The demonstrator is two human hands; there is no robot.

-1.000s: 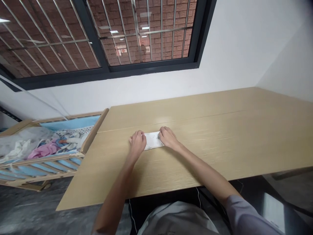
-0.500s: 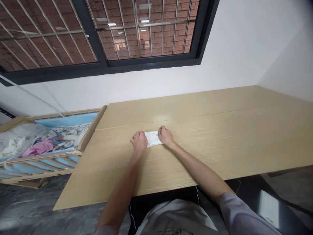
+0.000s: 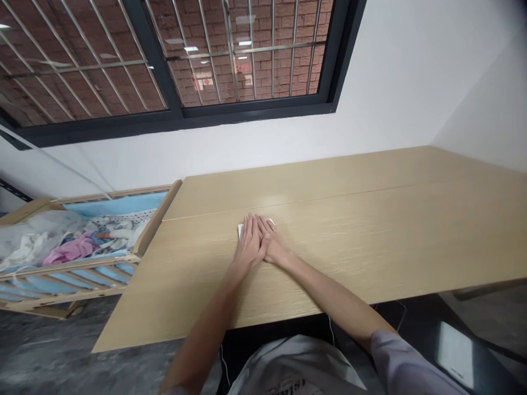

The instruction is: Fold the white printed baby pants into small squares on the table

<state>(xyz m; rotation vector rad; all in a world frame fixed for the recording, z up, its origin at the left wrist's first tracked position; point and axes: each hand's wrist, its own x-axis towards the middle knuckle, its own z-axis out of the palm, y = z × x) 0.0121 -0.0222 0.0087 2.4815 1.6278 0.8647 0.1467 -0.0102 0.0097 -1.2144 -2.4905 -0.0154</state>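
Up on the head cam, our left hand point(image 3: 248, 248) and right hand point(image 3: 275, 246) lay flat side by side, fingers narrow together, pressing a folded white sheet point(image 3: 240, 231) onto the pale wood table point(image 3: 370, 247), apparently to keep it flat; it was mostly covered.

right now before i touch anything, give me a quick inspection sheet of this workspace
surface: pale wood-grain table, both forearms resting on it
job's things: white folded sheet, mostly covered by the hands, material unclear
clutter: wooden cot beside the table's left end, holding pink cloth and other bedding
hands: left hand and right hand lie flat on the sheet, fingers meeting
cables: thin pale cord below the table's near edge, cannot tell if it is a cable
surroundings: barred window, brick beyond it, white wall, grey floor
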